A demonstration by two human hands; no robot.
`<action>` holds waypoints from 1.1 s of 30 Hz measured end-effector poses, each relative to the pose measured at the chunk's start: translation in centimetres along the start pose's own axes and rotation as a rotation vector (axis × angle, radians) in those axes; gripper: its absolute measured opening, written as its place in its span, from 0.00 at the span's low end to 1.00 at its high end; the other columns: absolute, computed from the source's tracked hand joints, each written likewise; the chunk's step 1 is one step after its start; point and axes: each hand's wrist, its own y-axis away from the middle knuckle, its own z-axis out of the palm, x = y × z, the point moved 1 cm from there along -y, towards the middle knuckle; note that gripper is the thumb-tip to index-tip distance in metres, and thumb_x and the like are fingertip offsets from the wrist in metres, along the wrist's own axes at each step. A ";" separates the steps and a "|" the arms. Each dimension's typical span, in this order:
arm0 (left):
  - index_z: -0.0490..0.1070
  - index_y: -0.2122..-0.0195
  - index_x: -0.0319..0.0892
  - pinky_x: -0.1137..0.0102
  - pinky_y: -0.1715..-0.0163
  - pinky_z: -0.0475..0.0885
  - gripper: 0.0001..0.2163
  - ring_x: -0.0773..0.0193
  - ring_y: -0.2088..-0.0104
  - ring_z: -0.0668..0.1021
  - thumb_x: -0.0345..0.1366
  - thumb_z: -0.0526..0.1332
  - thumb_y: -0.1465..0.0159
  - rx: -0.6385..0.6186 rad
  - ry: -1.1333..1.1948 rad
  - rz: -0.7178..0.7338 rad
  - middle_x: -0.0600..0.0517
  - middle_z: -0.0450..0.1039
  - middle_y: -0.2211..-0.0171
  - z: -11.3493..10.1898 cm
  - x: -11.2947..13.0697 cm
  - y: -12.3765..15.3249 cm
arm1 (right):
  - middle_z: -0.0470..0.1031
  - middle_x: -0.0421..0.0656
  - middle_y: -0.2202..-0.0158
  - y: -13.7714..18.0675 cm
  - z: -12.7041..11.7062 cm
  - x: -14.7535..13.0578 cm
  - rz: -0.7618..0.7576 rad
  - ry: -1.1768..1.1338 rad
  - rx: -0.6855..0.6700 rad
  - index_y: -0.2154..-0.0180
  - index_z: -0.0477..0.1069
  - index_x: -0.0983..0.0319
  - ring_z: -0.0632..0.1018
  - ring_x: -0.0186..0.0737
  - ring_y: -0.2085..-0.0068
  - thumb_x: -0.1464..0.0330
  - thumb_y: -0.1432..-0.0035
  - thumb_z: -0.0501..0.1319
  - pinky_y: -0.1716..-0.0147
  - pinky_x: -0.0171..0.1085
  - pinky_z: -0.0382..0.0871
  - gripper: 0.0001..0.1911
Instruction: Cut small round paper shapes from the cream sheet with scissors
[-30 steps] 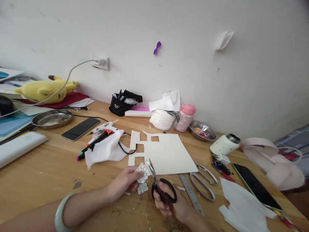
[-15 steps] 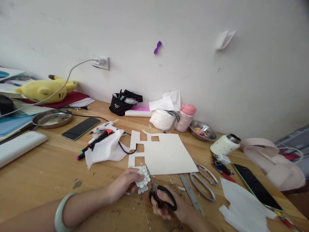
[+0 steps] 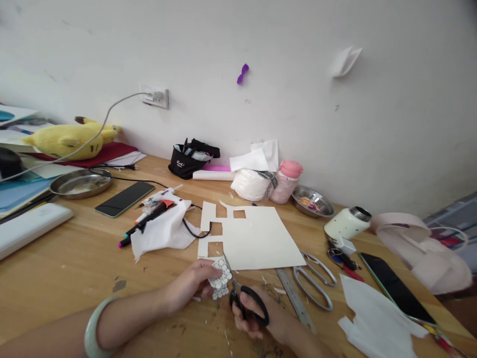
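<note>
Above the pale wooden bench [image 3: 93, 263], a small white paper piece with black-outlined circles [image 3: 222, 274] sits pinched in the left hand [image 3: 197, 278]. The black-handled metal scissors [image 3: 249, 290], gripped by the right hand [image 3: 275, 316], meet its right edge. Should the paper twist, the blades could stray across the outlines or nick the left thumb. Beyond lies a cream, notched card sheet [image 3: 261, 238].

Patterned paper [image 3: 220, 279] met scissors [image 3: 236, 285] over your wooden desk [image 3: 89, 273].
Your left hand [image 3: 196, 279] pinched the paper, printed with rounded outlines, while your right hand [image 3: 275, 315] gripped the scissors' black handles, blades along the paper's right edge; a notched pale sheet [image 3: 263, 238] lay just beyond, a metal ruler [image 3: 296, 301] at its near edge, and a pale green bangle [image 3: 93, 325] circled your left forearm.
</note>
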 end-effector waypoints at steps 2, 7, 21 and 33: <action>0.61 0.82 0.40 0.73 0.83 0.45 0.12 0.72 0.85 0.55 0.43 0.56 0.48 0.005 0.007 -0.004 0.59 0.56 0.89 0.0 0.0 0.0 | 0.62 0.38 0.82 -0.1 0.0 0.1 0.018 -0.015 0.023 0.73 0.62 0.67 0.59 0.21 0.86 0.42 0.56 0.55 0.91 0.23 0.48 0.31; 0.58 0.83 0.41 0.72 0.82 0.47 0.13 0.72 0.85 0.55 0.42 0.56 0.47 0.045 0.040 0.029 0.59 0.54 0.89 0.0 -0.1 -0.1 | 0.61 0.37 0.82 -0.1 0.0 0.2 0.030 -0.031 0.048 0.73 0.61 0.67 0.59 0.21 0.85 0.43 0.56 0.56 0.90 0.23 0.48 0.31; 0.59 0.81 0.40 0.74 0.83 0.45 0.16 0.73 0.84 0.54 0.46 0.60 0.49 0.056 0.017 0.088 0.60 0.52 0.86 -0.1 0.1 -0.1 | 0.63 0.38 0.82 0.1 0.4 -0.6 0.033 0.054 0.063 0.74 0.62 0.67 0.59 0.22 0.86 0.41 0.57 0.54 0.90 0.25 0.47 0.32; 0.58 0.82 0.41 0.74 0.83 0.46 0.15 0.73 0.84 0.54 0.45 0.60 0.49 0.058 0.035 0.061 0.61 0.51 0.87 -0.2 0.0 -0.2 | 0.61 0.36 0.84 0.2 0.9 -1.3 0.053 0.077 0.104 0.77 0.61 0.65 0.57 0.21 0.86 0.41 0.61 0.57 0.90 0.25 0.46 0.31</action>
